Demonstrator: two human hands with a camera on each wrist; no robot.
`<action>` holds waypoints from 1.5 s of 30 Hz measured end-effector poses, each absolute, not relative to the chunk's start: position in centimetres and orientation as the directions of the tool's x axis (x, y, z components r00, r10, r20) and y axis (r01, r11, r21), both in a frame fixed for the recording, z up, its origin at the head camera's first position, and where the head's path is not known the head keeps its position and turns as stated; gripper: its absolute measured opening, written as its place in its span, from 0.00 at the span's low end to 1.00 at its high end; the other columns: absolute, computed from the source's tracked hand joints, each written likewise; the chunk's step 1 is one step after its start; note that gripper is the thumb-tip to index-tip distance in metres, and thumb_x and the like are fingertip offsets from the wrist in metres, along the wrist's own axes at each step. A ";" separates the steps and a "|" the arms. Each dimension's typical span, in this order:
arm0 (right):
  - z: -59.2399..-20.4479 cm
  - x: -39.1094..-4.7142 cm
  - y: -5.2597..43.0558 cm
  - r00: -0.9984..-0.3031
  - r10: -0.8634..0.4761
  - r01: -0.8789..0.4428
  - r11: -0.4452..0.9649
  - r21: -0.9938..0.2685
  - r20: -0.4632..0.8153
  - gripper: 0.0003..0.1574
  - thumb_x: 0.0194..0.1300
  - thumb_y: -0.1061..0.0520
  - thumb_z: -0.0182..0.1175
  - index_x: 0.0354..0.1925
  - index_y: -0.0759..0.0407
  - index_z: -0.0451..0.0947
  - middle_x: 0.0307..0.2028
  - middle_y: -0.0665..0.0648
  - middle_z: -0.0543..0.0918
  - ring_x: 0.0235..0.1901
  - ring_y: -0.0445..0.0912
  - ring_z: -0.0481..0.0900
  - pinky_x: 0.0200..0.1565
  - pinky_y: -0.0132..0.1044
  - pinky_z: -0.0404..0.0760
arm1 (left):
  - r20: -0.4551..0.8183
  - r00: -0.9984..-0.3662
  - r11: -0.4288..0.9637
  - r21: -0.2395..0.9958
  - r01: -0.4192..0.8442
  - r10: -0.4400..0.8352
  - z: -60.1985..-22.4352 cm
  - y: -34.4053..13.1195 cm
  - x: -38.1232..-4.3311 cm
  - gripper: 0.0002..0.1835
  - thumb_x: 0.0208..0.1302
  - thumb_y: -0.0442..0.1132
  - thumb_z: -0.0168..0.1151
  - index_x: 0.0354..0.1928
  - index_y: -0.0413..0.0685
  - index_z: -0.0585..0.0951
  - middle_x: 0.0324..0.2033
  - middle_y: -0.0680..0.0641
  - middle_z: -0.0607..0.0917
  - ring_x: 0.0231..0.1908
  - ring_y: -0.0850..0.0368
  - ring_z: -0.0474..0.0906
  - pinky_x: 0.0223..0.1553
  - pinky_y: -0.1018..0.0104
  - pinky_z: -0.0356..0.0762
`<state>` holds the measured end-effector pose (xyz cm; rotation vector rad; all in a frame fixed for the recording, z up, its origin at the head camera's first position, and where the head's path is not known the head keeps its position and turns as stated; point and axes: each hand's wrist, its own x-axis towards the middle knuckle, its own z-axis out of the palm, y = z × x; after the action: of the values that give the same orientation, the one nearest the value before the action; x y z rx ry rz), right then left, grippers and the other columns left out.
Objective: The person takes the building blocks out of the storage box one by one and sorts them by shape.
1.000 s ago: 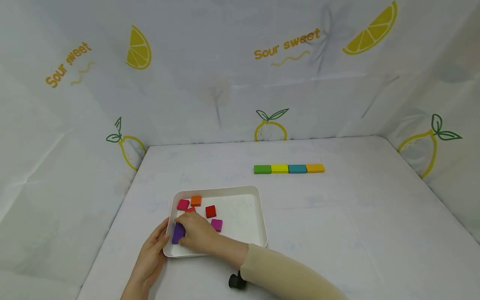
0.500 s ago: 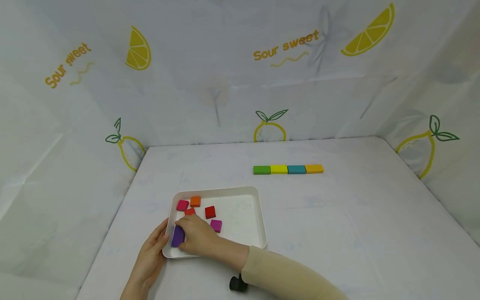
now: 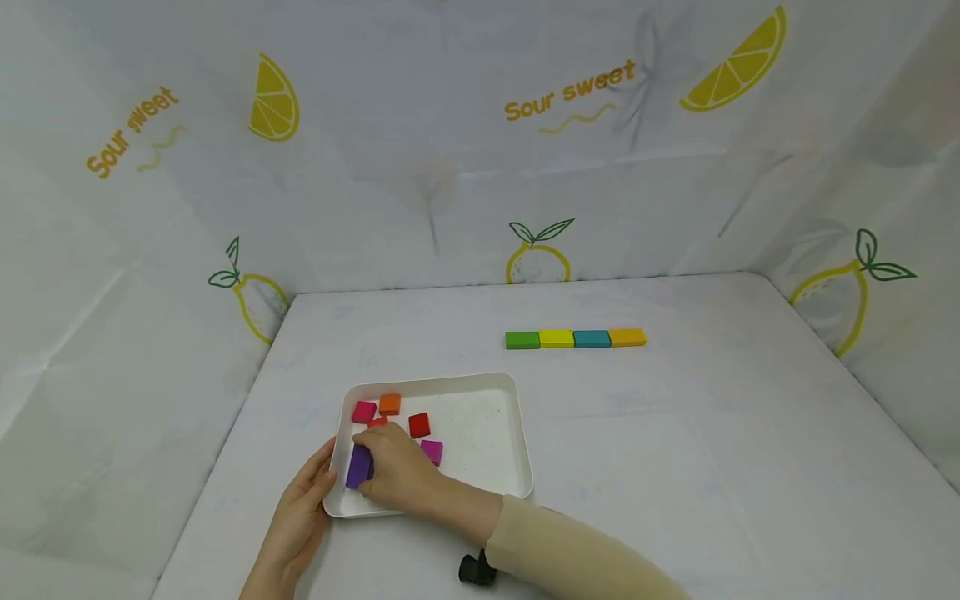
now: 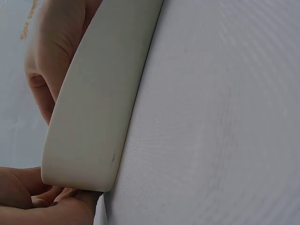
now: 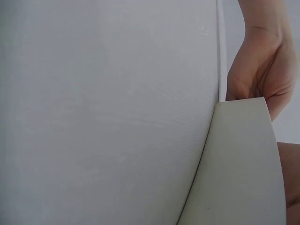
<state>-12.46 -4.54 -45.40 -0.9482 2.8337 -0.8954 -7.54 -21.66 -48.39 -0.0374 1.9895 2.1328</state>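
Note:
In the head view a white tray (image 3: 480, 462) rests on the table, with several small blocks in its left half. My right hand (image 3: 401, 467) reaches into it and pinches a purple block (image 3: 359, 465) between thumb and fingers near the left wall. At the tray's left side my left hand (image 3: 300, 512) rests its thumb and extended fingers against the outer wall. Nearby in the tray lie a pink block (image 3: 363, 412), an orange block (image 3: 389, 404), a red block (image 3: 419, 425) and a magenta block (image 3: 432, 452). Another red block (image 3: 377, 422) is partly hidden by the right hand.
Behind the tray, to the right, a green block (image 3: 522, 340), a yellow block (image 3: 557, 338), a blue block (image 3: 592, 339) and an amber block (image 3: 627, 337) form a straight row. A black object (image 3: 477, 570) sits by the right sleeve. Lemon-printed white sheeting surrounds the table.
The purple block, in my right hand's pinch, has shifted slightly toward the near side, then back away from it. My left hand stays at the tray's side.

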 end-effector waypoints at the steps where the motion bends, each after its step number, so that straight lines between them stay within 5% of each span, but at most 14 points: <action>1: -45.3 -12.5 -4.4 -0.819 -0.552 -0.542 0.650 -0.533 0.159 0.35 0.52 0.56 0.74 0.59 0.58 0.78 0.54 0.52 0.84 0.56 0.44 0.78 0.59 0.28 0.79 | -0.170 -0.975 -0.056 0.982 -0.180 0.146 -48.4 -21.6 -7.5 0.34 0.79 0.44 0.42 0.78 0.40 0.43 0.78 0.33 0.42 0.56 0.92 0.63 0.57 0.91 0.66; 15: -42.1 -14.4 -0.1 -0.885 -0.372 -0.455 0.572 -0.682 0.279 0.35 0.52 0.59 0.74 0.59 0.60 0.77 0.56 0.55 0.83 0.58 0.48 0.78 0.57 0.36 0.81 | -0.208 -0.972 -0.014 0.977 -0.211 0.108 -48.3 -21.6 -7.6 0.33 0.79 0.46 0.42 0.78 0.43 0.45 0.79 0.40 0.44 0.59 0.89 0.62 0.58 0.91 0.65; 22: -41.1 -16.3 3.4 -0.937 -0.206 -0.348 0.549 -0.760 0.281 0.37 0.54 0.61 0.73 0.62 0.61 0.75 0.58 0.59 0.82 0.59 0.53 0.78 0.57 0.45 0.83 | -0.253 -0.964 -0.002 0.967 -0.254 0.086 -48.1 -21.5 -7.7 0.33 0.79 0.46 0.42 0.78 0.47 0.46 0.80 0.45 0.44 0.74 0.66 0.51 0.58 0.92 0.64; 29: -40.9 -18.3 6.8 -0.934 -0.042 -0.316 0.558 -0.767 0.354 0.37 0.52 0.60 0.75 0.60 0.62 0.76 0.58 0.62 0.81 0.59 0.56 0.79 0.59 0.49 0.82 | -0.250 -0.964 -0.011 0.968 -0.252 0.084 -48.2 -21.5 -7.7 0.32 0.79 0.45 0.42 0.78 0.47 0.47 0.80 0.45 0.45 0.58 0.89 0.61 0.58 0.92 0.64; 32: -41.0 -18.8 8.5 -0.930 0.008 -0.299 0.564 -0.770 0.367 0.38 0.51 0.60 0.76 0.60 0.63 0.76 0.57 0.63 0.82 0.58 0.57 0.80 0.59 0.50 0.81 | -0.254 -0.963 -0.007 0.967 -0.256 0.086 -48.2 -21.5 -7.8 0.32 0.79 0.45 0.42 0.79 0.47 0.47 0.80 0.45 0.45 0.64 0.81 0.58 0.58 0.91 0.64; 38: -41.6 -19.9 12.7 -0.923 0.128 -0.225 0.587 -0.778 0.363 0.39 0.51 0.59 0.76 0.60 0.65 0.76 0.56 0.65 0.82 0.57 0.59 0.79 0.62 0.52 0.78 | -0.259 -0.962 -0.021 0.965 -0.261 0.087 -48.1 -21.4 -7.8 0.32 0.80 0.43 0.42 0.78 0.46 0.46 0.80 0.46 0.44 0.78 0.47 0.42 0.57 0.92 0.64; 45: -42.9 -21.7 19.0 -0.902 0.298 -0.073 0.607 -0.791 0.313 0.39 0.54 0.59 0.73 0.62 0.69 0.73 0.59 0.70 0.79 0.61 0.62 0.75 0.64 0.54 0.74 | -0.260 -0.962 -0.024 0.965 -0.263 0.087 -47.8 -21.5 -7.8 0.32 0.80 0.42 0.41 0.79 0.47 0.46 0.80 0.46 0.44 0.78 0.47 0.42 0.57 0.92 0.66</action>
<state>-21.69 18.96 -42.93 0.2356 3.1808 -1.6008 -7.79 -21.49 -47.82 -0.1863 2.0067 2.0791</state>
